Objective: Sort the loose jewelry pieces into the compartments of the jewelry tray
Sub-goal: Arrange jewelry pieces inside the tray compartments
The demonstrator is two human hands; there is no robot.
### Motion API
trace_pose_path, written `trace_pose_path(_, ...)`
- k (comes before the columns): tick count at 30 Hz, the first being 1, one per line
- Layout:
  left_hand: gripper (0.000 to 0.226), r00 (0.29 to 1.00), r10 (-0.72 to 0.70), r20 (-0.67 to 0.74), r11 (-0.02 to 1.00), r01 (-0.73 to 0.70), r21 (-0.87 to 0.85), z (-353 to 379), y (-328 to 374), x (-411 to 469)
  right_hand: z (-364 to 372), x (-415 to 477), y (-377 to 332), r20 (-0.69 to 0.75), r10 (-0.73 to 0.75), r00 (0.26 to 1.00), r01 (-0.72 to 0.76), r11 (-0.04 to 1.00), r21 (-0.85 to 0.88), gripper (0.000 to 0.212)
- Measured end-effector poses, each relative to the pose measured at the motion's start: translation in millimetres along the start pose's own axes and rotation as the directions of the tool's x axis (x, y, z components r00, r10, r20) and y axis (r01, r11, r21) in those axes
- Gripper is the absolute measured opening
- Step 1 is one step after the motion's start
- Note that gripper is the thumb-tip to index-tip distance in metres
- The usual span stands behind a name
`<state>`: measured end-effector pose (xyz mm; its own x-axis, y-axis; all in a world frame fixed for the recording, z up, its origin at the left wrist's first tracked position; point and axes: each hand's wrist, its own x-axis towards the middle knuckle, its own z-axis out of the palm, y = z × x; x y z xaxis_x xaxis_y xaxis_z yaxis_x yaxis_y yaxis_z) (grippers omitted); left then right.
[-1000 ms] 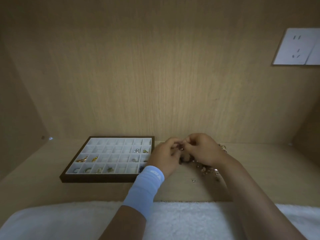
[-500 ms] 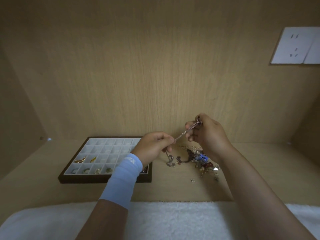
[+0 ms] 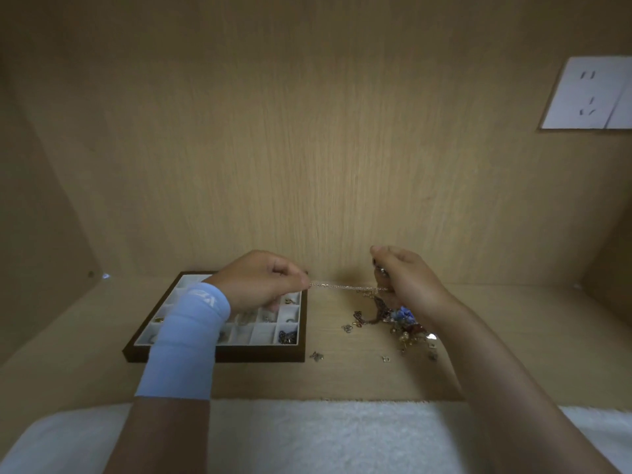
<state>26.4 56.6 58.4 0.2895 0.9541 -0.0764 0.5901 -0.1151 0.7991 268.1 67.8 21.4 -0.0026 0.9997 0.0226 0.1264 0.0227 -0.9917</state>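
- The hands have drawn farther apart than half a second ago. The chain (image 3: 345,286), which then slanted up to the right, now runs taut and nearly level between them.
- The left hand (image 3: 263,282), its wrist in a pale blue sleeve (image 3: 186,336), pinches one end of the chain between thumb and forefinger. It is above the right side of the jewelry tray (image 3: 219,354).
- The right hand (image 3: 408,280) grips the other end in curled fingers, above the loose jewelry pile (image 3: 400,319) on the wooden shelf (image 3: 513,336).
- Several tray compartments hold small pieces.

dark brown tray (image 3: 219,354) with white compartments, pale blue wrist sleeve (image 3: 186,340), silvery chain (image 3: 345,286), blue beads (image 3: 403,314) in the pile, light wood-grain bench (image 3: 342,378).
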Motion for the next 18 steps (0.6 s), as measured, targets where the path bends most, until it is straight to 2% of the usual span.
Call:
trace_pose_path(2,0.015,0.998,-0.063,0.028,0.983,0.058,0.172,-9,-5,-2,5,0,3,0.033,-0.024,0.999,0.027,0.994,-0.107,0.031)
trace_pose_path(5,0.022,0.995,-0.095,-0.033,0.972,0.100,0.212,-19,-7,-7,9,2,10,0.073,-0.044,0.996,0.057,0.979,-0.196,0.025)
trace_pose_path(7,0.025,0.994,-0.049,-0.102,0.984,0.065,0.165,-24,-5,-12,12,1,12,0.134,-0.060,0.989,0.090,0.969,-0.232,0.019)
trace_pose_path(9,0.026,0.985,0.008,-0.175,0.995,0.010,0.101,-30,-4,-15,15,-1,13,0.235,-0.064,0.970,0.125,0.959,-0.256,0.022)
trace_pose_path(12,0.023,0.968,0.072,-0.238,0.995,-0.087,-0.051,-44,-5,-21,26,-8,9,0.376,-0.003,0.926,0.114,0.955,-0.273,0.022)
trace_pose_path(15,0.025,0.957,0.140,-0.255,0.975,-0.179,-0.134,-61,-8,-29,44,-12,9,0.464,-0.026,0.886,0.199,0.923,-0.328,0.004)
trace_pose_path(18,0.028,0.961,0.186,-0.204,0.947,-0.230,-0.222,-76,-20,-37,66,-9,5,0.448,-0.098,0.889,0.270,0.901,-0.339,0.007)
